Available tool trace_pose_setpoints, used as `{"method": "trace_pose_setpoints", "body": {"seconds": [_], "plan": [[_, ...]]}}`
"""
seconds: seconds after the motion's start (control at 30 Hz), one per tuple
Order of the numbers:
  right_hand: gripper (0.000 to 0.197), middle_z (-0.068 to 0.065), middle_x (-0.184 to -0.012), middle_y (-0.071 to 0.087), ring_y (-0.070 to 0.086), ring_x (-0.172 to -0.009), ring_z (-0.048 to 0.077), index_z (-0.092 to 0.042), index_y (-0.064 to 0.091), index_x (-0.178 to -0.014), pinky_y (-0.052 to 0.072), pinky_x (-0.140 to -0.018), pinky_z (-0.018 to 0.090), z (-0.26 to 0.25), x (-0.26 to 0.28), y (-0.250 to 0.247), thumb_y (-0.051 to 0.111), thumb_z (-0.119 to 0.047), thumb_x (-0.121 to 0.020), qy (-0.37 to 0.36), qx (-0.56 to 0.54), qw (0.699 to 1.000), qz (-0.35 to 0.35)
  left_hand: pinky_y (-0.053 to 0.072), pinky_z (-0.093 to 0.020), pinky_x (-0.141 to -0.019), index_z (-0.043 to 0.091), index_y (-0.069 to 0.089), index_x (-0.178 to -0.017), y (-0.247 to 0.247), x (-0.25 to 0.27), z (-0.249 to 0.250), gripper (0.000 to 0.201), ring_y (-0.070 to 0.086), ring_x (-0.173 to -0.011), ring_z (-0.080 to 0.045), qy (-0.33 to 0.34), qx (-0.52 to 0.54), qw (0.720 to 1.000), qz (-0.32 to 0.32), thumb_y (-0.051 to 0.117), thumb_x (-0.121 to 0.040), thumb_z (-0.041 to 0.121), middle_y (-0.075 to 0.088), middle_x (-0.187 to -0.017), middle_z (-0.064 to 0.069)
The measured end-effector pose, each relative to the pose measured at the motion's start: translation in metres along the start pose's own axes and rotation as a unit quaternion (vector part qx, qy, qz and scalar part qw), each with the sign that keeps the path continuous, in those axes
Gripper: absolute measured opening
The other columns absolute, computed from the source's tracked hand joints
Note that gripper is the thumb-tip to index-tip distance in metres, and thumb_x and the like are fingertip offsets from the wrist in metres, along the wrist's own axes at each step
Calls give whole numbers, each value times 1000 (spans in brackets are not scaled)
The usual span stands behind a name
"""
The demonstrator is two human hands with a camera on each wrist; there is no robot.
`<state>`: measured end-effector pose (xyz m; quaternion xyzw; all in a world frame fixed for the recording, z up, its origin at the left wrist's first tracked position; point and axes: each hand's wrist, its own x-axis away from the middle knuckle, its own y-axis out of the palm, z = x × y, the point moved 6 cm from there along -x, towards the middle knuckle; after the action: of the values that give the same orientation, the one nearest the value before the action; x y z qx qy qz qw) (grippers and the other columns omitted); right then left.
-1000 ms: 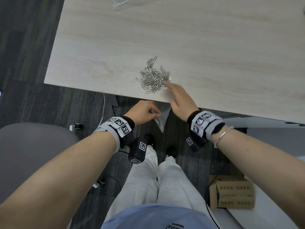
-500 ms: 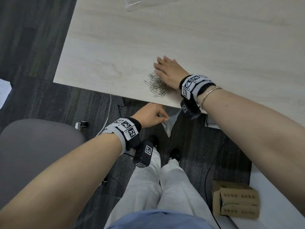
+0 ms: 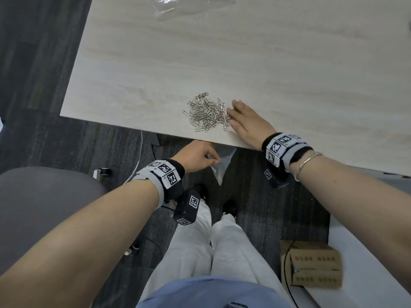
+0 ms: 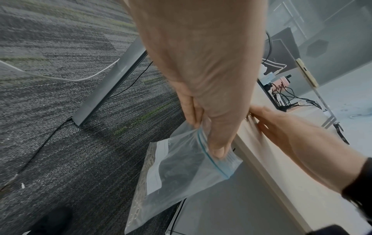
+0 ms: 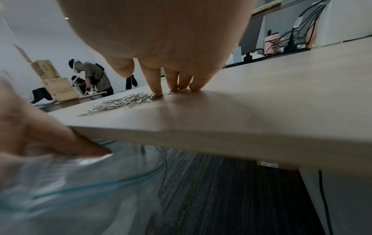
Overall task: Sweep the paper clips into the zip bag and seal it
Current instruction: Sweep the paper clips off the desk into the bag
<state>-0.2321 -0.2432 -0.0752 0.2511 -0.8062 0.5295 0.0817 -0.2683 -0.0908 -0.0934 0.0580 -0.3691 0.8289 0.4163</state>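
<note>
The clips (image 3: pixel 208 114) are seen in a loose pile in the middle of the head view, on the table (image 3: pixel 289 63), close to its near edge. The right hand (image 3: pixel 248 122) is laid flat on the table just right of the pile, with straight fingers (image 5: pixel 156 86) touching the nearest clips. Nothing is held by it.

The bag (image 4: pixel 181 171) is held below the table edge, in the lower middle of the left wrist view. Its top, by the blue zip line, is pinched by the left hand (image 3: pixel 196 155) between thumb and fingers. It cannot be told how wide the mouth is open.

The clips are probably light, hard and slippery, so they should slide well but may scatter or fall past the bag. They are best pushed with a flat hand, not picked up. The bag looks thin, soft and floppy. It is best held at the top edge, near the zip.

A white patch is seen on the bag, but no words can be read there.
</note>
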Motion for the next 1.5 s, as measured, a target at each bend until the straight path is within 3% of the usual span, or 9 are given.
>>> {"method": "trace_pose_setpoints", "body": {"seconds": [0.2,0.33,0.47,0.73,0.9,1.0,1.2,1.37,1.5], "plan": [[53,7,-158,8,-2,-146,17,-9,17,-148,-4,-114,22,-15,24,10,29,-30,-102,-35,-25,998,36,50,-32,-80,16,76,-90,0,1,1,11,63,-81,-15,5,-7,1000,10,69,-83,21,70,-87,-3],[53,9,-158,7,0,-146,19,-8,12,-149,-4,-115,23,-3,24,2,28,-28,-102,14,-41,996,84,51,-33,-78,17,76,-90,1,0,0,11,62,-81,-15,2,-13,1000,15,68,-84,22,69,-86,-2],[54,11,-158,5,1,-146,20,-7,11,-149,-3,-116,26,1,18,9,27,-28,-102,39,-45,997,52,51,-34,-77,18,76,-90,1,1,-2,11,61,-80,-14,-1,-22,999,23,69,-83,23,68,-84,-1],[55,9,-158,4,0,-146,17,-8,9,-149,-4,-116,24,-32,37,37,28,-29,-101,-11,-30,999,23,49,-29,-79,17,76,-91,2,1,1,11,63,-81,-13,-1,-29,999,34,69,-83,21,71,-88,-1],[54,9,-158,6,1,-146,17,-7,11,-149,-5,-115,22,-32,45,35,30,-24,-101,-10,-59,997,57,45,-24,-76,17,75,-93,1,3,2,13,57,-77,-10,-6,-30,999,44,68,-84,22,70,-86,-1],[54,9,-158,7,2,-146,17,-7,11,-149,-6,-115,23,-22,50,35,30,-24,-101,15,-36,997,68,47,-28,-81,17,75,-94,1,4,1,13,61,-84,-13,-17,-24,999,46,68,-84,23,71,-90,-1],[55,8,-158,5,1,-147,18,-8,11,-149,-6,-116,27,-18,52,41,30,-27,-101,17,-2,998,68,46,-25,-80,16,75,-94,-5,9,0,13,60,-83,-12,-27,-13,998,55,69,-84,21,69,-88,0],[55,8,-158,4,0,-147,18,-10,11,-149,-6,-117,29,-24,55,47,28,-28,-100,4,23,998,58,45,-35,-96,15,75,-96,-2,13,-1,15,58,-110,-24,-39,-15,998,49,68,-85,21,70,-102,-8],[56,7,-159,2,-2,-147,17,-10,9,-149,-4,-118,31,-35,64,56,28,-29,-100,-28,41,998,40,44,-36,-96,15,74,-96,0,12,-3,15,57,-111,-25,-41,-9,998,50,68,-84,20,68,-102,-11]]}}
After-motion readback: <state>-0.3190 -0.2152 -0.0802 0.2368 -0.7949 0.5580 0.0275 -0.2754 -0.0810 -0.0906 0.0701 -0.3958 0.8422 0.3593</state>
